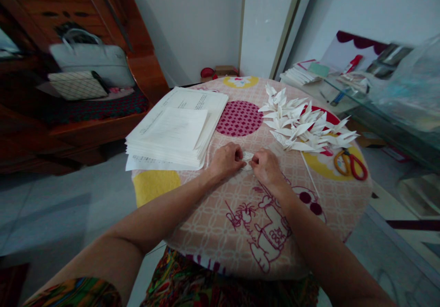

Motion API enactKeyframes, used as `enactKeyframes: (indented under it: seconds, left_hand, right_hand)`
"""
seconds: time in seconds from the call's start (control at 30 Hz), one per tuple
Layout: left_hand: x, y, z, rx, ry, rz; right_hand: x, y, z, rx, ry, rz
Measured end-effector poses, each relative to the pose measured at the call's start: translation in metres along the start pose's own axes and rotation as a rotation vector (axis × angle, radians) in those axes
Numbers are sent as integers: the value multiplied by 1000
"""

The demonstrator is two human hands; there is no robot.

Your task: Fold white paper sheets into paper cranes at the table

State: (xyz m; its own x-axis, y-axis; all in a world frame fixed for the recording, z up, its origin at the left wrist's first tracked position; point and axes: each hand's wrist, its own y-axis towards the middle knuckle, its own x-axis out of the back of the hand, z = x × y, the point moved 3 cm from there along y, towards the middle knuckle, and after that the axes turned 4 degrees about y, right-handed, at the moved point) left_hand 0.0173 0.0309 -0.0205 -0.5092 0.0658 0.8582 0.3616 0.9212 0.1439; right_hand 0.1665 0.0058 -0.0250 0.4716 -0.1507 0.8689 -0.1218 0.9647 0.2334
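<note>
A small folded piece of printed paper [247, 156] lies between my hands at the middle of the round table. My left hand [226, 159] has its fingers curled and pinched on the paper's left side. On the other side my right hand [264, 164] pinches it in the same way, with fingertips close to the left ones. Both hands rest low, near the patterned tablecloth [213, 211]. Left of them is a thick stack of printed sheets [185, 97], topped by a smaller sheet [178, 128]. Many folded paper cranes [295, 119] sit in a cluster to the right.
Scissors [351, 164] with red and orange handles lie at the table's right edge, near a thin white stick [310, 172]. A glass shelf [385, 119] with papers and a plastic bag [412, 87] stands on the right. A wooden bench [140, 75] holds a pale handbag [113, 62].
</note>
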Motion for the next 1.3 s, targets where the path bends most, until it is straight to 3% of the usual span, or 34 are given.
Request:
enactKeyframes:
  seconds: [0.3,0.6,0.77,0.97,1.13,1.3]
  left_hand:
    - [-1,4,3,-1,6,5]
    - [-1,3,4,8,-1,13]
    - [0,3,3,17,0,27]
    - [0,4,2,26,0,41]
    - [0,3,2,29,-14,27]
    - [-1,3,2,16,-7,13]
  right_hand:
    - [1,-1,-1,-30,85,-49]
    - [5,2,-1,-145,96,29]
    - [8,2,-6,-159,117,5]
    - [15,-1,-17,-191,271,-9]
    - [14,-4,-7,-67,217,-94]
    - [5,0,-4,-102,199,-19]
